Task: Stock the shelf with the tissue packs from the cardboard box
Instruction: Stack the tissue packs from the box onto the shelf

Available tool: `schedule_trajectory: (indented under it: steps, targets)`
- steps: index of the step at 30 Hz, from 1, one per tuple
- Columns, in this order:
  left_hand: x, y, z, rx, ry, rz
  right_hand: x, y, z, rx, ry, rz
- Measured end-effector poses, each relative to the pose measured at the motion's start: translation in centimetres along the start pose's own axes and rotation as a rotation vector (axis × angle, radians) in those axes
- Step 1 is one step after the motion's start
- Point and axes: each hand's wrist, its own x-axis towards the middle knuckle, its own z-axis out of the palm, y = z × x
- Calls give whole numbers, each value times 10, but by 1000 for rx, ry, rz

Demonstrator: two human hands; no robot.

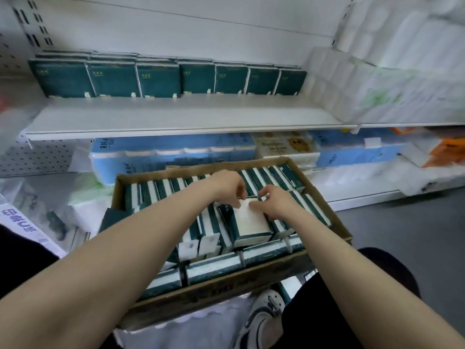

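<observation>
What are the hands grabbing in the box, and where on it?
Both hands, left hand and right hand, pinch the far top edge of one tissue pack raised in the cardboard box.

Not much legible here. On the white package (22, 225) at the lower left, large purple print shows Chinese characters that look like "印象" followed by a "U"-like mark, with smaller blurred lines beneath. The green packs on the shelf (158, 80) carry small pale lettering near their top corners, too tiny to make out. The blue paper-roll packs (173, 149) below bear dark vertical characters, blurred. The cream pack (284, 144) has a brownish label line, unreadable. The cardboard box (226, 288) front shows dark print, smeared beyond reading.
</observation>
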Motion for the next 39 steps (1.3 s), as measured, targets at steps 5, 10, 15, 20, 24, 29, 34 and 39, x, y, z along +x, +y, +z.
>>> schedule_trajectory:
  steps: [5, 10, 15, 20, 24, 29, 34, 39]
  targets:
    - [3, -1, 10, 10, -23, -25, -6, 4, 10, 62, -90, 61]
    - [4, -3, 11, 22, -19, -50, 2, -2, 13, 289, -115, 175]
    - [5, -11, 7, -198, 38, -119, 15, -17, -2, 685, -68, 267]
    - [-2, -13, -9, -805, 7, -206, 17, -36, -20, 1004, -137, 201]
    - [-5, -28, -13, -1081, 58, -219, 22, -48, -25, 1097, -135, 81]
    - [1, -53, -18, -1188, 324, -324, 37, -48, -30, 983, 96, -17]
    - [1, -67, -32, -1278, 449, -332, 44, -50, -25, 769, 123, -66]
    - [3, -76, -38, -1381, 479, -321, 47, -63, -17, 762, 64, -130]
